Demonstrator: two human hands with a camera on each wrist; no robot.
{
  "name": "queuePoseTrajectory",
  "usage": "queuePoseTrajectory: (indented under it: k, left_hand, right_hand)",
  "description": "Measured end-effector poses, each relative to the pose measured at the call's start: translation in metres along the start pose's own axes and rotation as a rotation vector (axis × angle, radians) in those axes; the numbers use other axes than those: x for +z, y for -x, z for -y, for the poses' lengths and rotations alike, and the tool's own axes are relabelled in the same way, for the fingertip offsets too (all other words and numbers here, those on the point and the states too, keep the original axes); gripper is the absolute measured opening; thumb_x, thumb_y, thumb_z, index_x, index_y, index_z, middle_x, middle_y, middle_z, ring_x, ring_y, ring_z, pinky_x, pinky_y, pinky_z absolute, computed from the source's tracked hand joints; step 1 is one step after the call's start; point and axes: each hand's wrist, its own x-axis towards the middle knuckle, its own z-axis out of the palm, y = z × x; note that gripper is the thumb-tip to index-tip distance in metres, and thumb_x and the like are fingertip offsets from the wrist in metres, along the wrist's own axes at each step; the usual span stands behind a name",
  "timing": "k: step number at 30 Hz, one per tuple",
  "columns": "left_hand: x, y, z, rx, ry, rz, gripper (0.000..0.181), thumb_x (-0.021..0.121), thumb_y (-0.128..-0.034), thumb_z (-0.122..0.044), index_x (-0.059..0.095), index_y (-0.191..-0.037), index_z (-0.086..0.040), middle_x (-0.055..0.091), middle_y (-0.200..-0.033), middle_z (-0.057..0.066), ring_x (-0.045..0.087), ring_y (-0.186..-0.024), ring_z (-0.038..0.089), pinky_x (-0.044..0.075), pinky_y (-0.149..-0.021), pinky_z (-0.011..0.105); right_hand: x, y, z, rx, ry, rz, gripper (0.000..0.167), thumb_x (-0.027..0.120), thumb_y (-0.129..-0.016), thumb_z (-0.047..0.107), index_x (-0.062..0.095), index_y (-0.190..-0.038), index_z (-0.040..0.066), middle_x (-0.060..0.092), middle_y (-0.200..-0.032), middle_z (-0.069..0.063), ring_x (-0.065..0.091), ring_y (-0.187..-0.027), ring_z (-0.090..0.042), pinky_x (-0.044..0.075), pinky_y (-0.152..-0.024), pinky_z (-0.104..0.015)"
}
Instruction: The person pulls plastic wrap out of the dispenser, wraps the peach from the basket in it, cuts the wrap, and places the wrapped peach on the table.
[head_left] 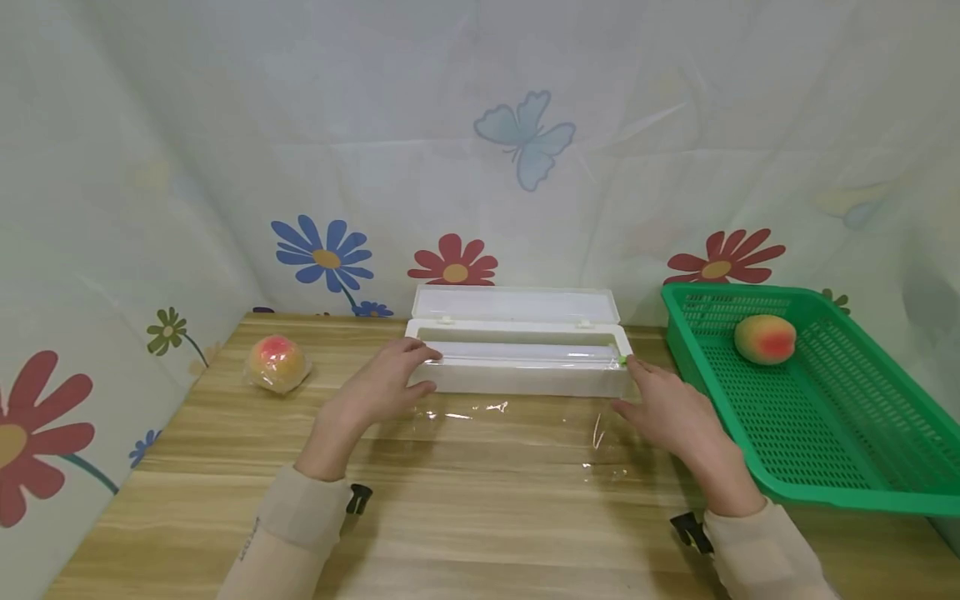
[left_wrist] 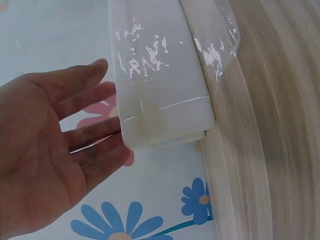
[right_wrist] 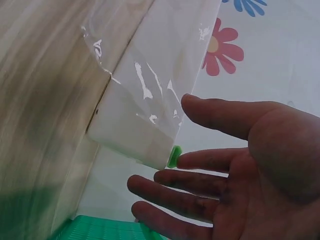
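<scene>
Left hand (head_left: 382,383) at left end of white cling-film dispenser (head_left: 532,382), right hand (head_left: 671,408) at its right end by green slider (head_left: 622,360); fingers of both loosely apart. Dispenser near back of table (head_left: 480,533), before floral curtain (head_left: 360,125). Loose clear film (head_left: 495,407) down its front onto table. Film-wrapped peach (head_left: 277,364) off left; green basket (head_left: 847,497) crowding right forearm. In dispenser, lid (head_left: 513,305) tipped back: film roll (head_left: 517,351). In basket: second peach (head_left: 765,339).

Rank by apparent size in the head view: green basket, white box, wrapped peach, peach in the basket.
1. Green basket
2. White box
3. Wrapped peach and peach in the basket: too alike to rank.
</scene>
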Motion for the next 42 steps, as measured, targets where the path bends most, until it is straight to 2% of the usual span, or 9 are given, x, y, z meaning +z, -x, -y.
queuePoseTrajectory:
  k: [6,12,16,20,26,30,33,38,42]
  left_hand:
    - [0.002,-0.002,0.001,0.008,-0.007,-0.011,0.041,0.073,-0.0967,-0.015,0.064,-0.135,-0.003,0.057,-0.138,0.02,0.051,-0.13,0.039,0.04,-0.111,0.052]
    - [0.003,-0.002,0.003,0.009,-0.004,-0.012,0.042,0.073,-0.0966,-0.015,0.063,-0.135,-0.002,0.056,-0.139,0.02,0.05,-0.131,0.04,0.04,-0.111,0.053]
    - [0.001,0.0,0.006,-0.006,-0.001,-0.004,0.043,0.073,-0.0967,-0.016,0.063,-0.136,-0.002,0.055,-0.141,0.02,0.048,-0.133,0.039,0.039,-0.112,0.052]
    - [0.0,0.001,0.009,-0.006,-0.005,-0.005,0.044,0.073,-0.0966,-0.016,0.062,-0.136,-0.002,0.053,-0.142,0.021,0.047,-0.134,0.04,0.039,-0.112,0.053]
    - [-0.001,0.004,0.01,-0.008,-0.007,-0.008,0.046,0.074,-0.0958,-0.016,0.061,-0.137,-0.001,0.052,-0.143,0.022,0.047,-0.134,0.04,0.038,-0.112,0.053]
    - [-0.001,0.005,0.01,-0.018,-0.004,0.001,0.047,0.075,-0.0959,-0.017,0.06,-0.138,-0.002,0.051,-0.145,0.022,0.046,-0.136,0.04,0.038,-0.113,0.053]
    - [-0.001,0.007,0.011,-0.024,0.005,0.004,0.048,0.074,-0.0961,-0.018,0.06,-0.139,-0.003,0.051,-0.146,0.021,0.045,-0.137,0.04,0.037,-0.113,0.053]
    - [-0.002,0.008,0.012,-0.026,0.006,0.003,0.048,0.074,-0.0964,-0.018,0.06,-0.14,-0.003,0.049,-0.147,0.022,0.043,-0.138,0.04,0.035,-0.114,0.053]
    - [-0.003,0.009,0.011,-0.024,0.008,0.01,0.048,0.074,-0.0965,-0.018,0.059,-0.14,-0.003,0.048,-0.149,0.023,0.042,-0.139,0.042,0.034,-0.115,0.054]
  right_hand:
    - [0.0,-0.001,0.0,0.01,-0.059,-0.026,0.071,0.074,-0.094,0.026,0.043,-0.149,-0.006,0.056,-0.139,-0.031,0.057,-0.122,-0.048,0.049,-0.092,-0.063]
    - [-0.01,0.004,0.007,0.029,-0.036,-0.021,0.069,0.073,-0.095,0.03,0.045,-0.148,-0.005,0.056,-0.137,-0.031,0.055,-0.123,-0.049,0.048,-0.092,-0.065]
    - [-0.022,0.009,0.012,0.008,-0.04,-0.054,0.061,0.071,-0.097,0.032,0.053,-0.141,-0.006,0.061,-0.131,-0.029,0.058,-0.119,-0.047,0.049,-0.092,-0.064]
    - [-0.038,0.017,0.016,-0.002,-0.084,-0.094,0.055,0.07,-0.098,0.033,0.058,-0.137,-0.003,0.065,-0.125,-0.025,0.062,-0.111,-0.044,0.051,-0.086,-0.062]
    - [-0.065,0.027,0.009,-0.024,-0.136,-0.135,0.053,0.068,-0.1,0.04,0.061,-0.135,0.001,0.069,-0.113,-0.018,0.064,-0.101,-0.036,0.052,-0.077,-0.056]
    - [-0.089,0.026,-0.002,-0.029,-0.129,-0.118,0.054,0.067,-0.1,0.039,0.058,-0.136,-0.001,0.07,-0.115,-0.021,0.066,-0.103,-0.038,0.052,-0.079,-0.059]
    - [-0.112,0.019,-0.015,0.033,-0.076,-0.1,0.064,0.064,-0.101,0.043,0.05,-0.141,-0.005,0.064,-0.122,-0.029,0.064,-0.104,-0.044,0.05,-0.081,-0.063]
    - [-0.148,-0.002,-0.052,0.148,-0.006,-0.047,0.08,0.054,-0.103,0.051,0.033,-0.144,-0.014,0.051,-0.129,-0.04,0.054,-0.109,-0.055,0.043,-0.085,-0.068]
    - [-0.152,-0.023,-0.086,0.189,0.049,0.017,0.082,0.054,-0.103,0.049,0.031,-0.141,-0.02,0.045,-0.13,-0.043,0.046,-0.113,-0.06,0.04,-0.088,-0.071]
